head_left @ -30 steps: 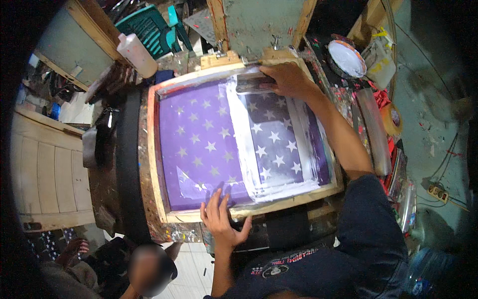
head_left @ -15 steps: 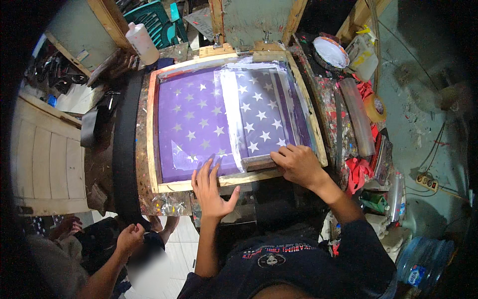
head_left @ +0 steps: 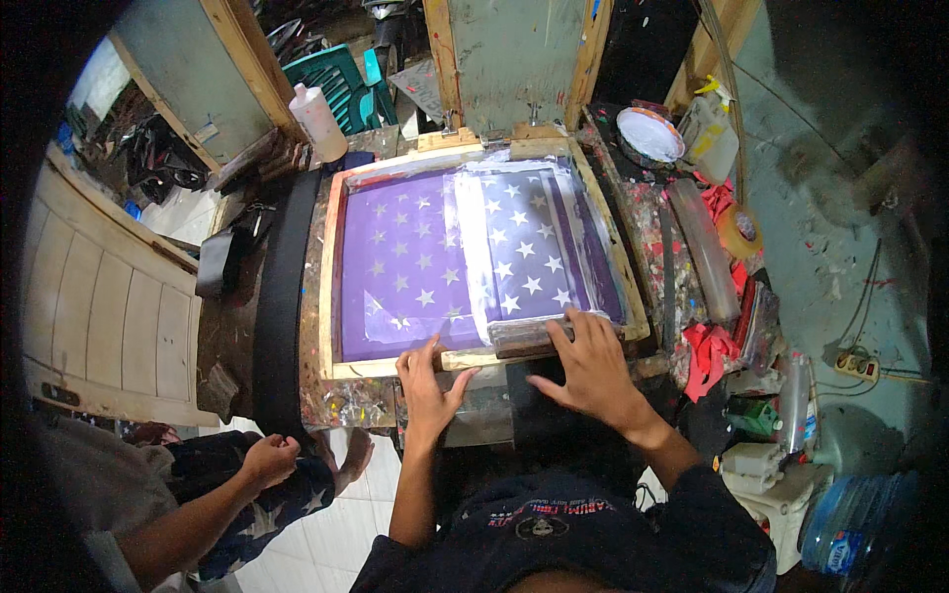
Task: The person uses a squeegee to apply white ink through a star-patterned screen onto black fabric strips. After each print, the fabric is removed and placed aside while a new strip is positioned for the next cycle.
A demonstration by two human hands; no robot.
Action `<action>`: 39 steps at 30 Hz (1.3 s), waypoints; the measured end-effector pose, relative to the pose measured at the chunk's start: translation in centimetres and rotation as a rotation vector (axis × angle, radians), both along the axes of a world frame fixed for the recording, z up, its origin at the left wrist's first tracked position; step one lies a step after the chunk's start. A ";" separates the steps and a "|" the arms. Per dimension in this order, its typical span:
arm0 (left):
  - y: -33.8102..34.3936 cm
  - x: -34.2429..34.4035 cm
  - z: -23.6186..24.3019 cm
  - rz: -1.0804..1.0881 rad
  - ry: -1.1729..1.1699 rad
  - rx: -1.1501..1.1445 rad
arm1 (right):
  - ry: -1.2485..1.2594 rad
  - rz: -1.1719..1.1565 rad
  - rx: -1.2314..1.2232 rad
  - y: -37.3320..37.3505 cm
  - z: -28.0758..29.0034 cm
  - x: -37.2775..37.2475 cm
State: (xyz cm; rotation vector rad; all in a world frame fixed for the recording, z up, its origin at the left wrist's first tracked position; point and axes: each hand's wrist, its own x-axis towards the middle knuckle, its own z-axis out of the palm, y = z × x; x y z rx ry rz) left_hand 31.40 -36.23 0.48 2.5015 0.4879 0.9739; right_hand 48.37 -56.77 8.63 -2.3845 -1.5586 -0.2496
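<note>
The stained bench bears the purple, wood-framed screen; the right hand is splayed, thumb apart; the left hand, also spread, touches the near rail; the dark bar lies along that rail, partly under the right hand; level, even pressure serves best.

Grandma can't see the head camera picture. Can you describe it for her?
A person's right hand lies over the right end of a squeegee at the near edge of a purple, star-patterned printing screen. The left hand is at its wooden frame, and another person is at the left.
</note>
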 end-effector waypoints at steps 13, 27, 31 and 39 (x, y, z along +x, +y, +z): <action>3.6 7.2 17.3 0.199 -0.475 0.544 | -0.478 0.175 0.344 7.5 17.5 12.6; 18.1 35.3 -4.0 0.010 0.191 0.018 | -0.336 0.198 0.199 13.8 30.3 19.9; 19.7 36.8 -3.7 -0.094 0.174 -0.042 | -0.480 0.227 0.318 14.2 29.2 20.8; 18.4 33.3 5.4 -0.341 0.053 -0.108 | -0.531 0.179 0.325 15.0 29.6 21.7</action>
